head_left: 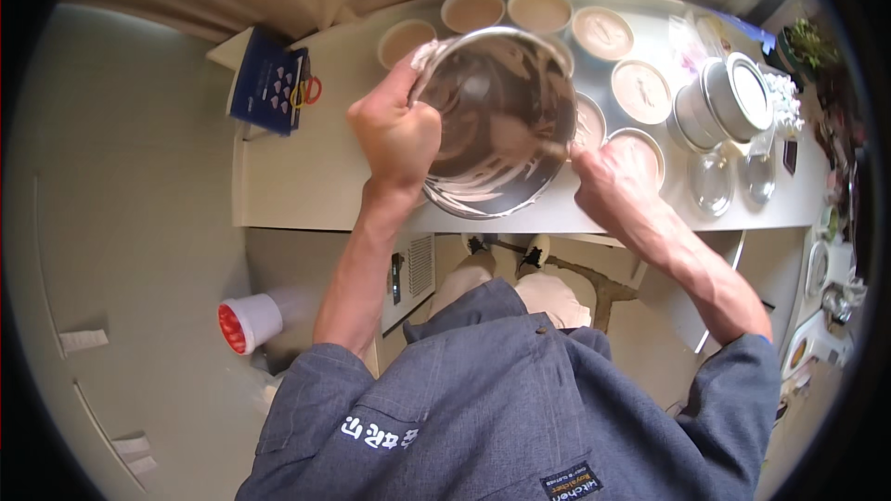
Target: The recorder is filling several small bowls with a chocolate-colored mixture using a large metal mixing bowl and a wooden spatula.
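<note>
A large metal mixing bowl (478, 83) is tipped so that its inside faces me, the wall streaked with pale pink-brown batter. My left hand (397, 134) is closed around its left rim, with a smear of batter by the thumb. In my closed right hand (613, 176) is a spatula (553, 147) that reaches into the bowl; its blade is blurred. Round pans with pinkish batter stand behind and to the right, among them a far pan (540, 9) and a right-hand pan (640, 91). The bowl partly hides some of them.
Stacked metal tins (710, 111) stand at the right, beside clear round lids (711, 184). On the left of the table are a blue box (267, 83) and red-and-yellow-handled scissors (306, 91). A white bucket (255, 320) with red inside is below left. A plant (809, 42) is far right.
</note>
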Tool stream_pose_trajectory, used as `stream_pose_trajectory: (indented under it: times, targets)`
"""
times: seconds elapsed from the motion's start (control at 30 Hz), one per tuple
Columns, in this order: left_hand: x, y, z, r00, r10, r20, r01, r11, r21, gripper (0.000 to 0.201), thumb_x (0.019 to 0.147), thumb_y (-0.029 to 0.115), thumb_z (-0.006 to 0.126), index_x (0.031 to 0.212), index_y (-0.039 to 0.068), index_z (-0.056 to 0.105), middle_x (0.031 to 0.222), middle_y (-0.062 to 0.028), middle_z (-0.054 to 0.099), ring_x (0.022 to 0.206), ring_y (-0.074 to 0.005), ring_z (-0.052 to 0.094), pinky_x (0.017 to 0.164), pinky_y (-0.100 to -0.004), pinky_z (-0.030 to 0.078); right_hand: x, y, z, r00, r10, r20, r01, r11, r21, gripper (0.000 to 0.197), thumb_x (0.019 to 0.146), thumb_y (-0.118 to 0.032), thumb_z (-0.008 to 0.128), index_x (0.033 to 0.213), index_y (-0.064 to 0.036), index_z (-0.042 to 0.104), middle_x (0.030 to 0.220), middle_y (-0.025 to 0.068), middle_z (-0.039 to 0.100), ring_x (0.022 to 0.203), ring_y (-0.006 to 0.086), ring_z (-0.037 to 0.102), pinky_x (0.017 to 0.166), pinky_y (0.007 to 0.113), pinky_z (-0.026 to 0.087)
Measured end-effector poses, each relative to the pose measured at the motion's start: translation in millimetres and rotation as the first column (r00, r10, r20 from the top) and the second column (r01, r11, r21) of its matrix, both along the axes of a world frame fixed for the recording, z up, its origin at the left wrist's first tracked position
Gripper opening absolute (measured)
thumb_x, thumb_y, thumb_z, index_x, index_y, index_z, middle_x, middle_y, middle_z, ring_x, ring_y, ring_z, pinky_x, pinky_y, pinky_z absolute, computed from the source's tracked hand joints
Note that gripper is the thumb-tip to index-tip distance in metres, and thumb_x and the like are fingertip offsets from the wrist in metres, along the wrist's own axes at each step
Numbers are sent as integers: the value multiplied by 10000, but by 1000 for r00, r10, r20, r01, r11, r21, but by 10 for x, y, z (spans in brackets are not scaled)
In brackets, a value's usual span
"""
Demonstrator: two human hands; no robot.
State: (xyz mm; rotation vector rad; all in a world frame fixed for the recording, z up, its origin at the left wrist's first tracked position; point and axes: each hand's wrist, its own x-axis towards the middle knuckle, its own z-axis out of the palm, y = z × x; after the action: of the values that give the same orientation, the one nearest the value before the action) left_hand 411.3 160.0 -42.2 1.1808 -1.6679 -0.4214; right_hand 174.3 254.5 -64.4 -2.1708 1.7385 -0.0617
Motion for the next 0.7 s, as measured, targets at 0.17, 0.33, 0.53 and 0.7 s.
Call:
stream_pose_trajectory:
  times: [0.17, 0.33, 0.53, 0.7]
  targets:
    - [216, 18, -136, 996, 83, 18, -83, 996, 15, 555, 711, -183, 447, 1150, -17, 742, 985, -126, 784, 897, -131, 729, 816, -237, 540, 231, 33, -177, 734, -515, 443, 93, 723, 685, 251, 939, -170, 618, 1049, 2, 766, 631, 60, 600, 549, 126, 514, 528, 327, 412]
    - [220, 14, -248, 995, 85, 50, -86, 996, 27, 528, 702, -161, 459, 1101, 8, 759, 914, -134, 776, 813, -97, 693, 752, -233, 520, 216, 242, -491, 271, -819, 506, -202, 466, 862, 320, 1004, -212, 622, 1289, -89, 701, 673, -47, 538, 535, 34, 365, 495, 220, 287]
    - [360, -191, -159, 986, 103, -130, -92, 992, 89, 583, 694, -237, 401, 1152, -68, 720, 1088, -107, 745, 1028, -174, 693, 948, -269, 510, -31, 265, -445, 168, -644, 746, -60, 749, 660, 405, 1005, -237, 648, 1368, -58, 639, 724, -68, 489, 647, 37, 388, 563, 212, 324]
    - [402, -439, -144, 977, 103, -187, -80, 988, 129, 629, 691, -258, 382, 1255, -135, 631, 1212, -162, 702, 1137, -213, 674, 1053, -304, 469, -658, 336, -221, 162, -634, 756, 273, 765, 583, 397, 992, -160, 661, 1376, -62, 630, 820, -57, 589, 719, 31, 493, 646, 192, 424]
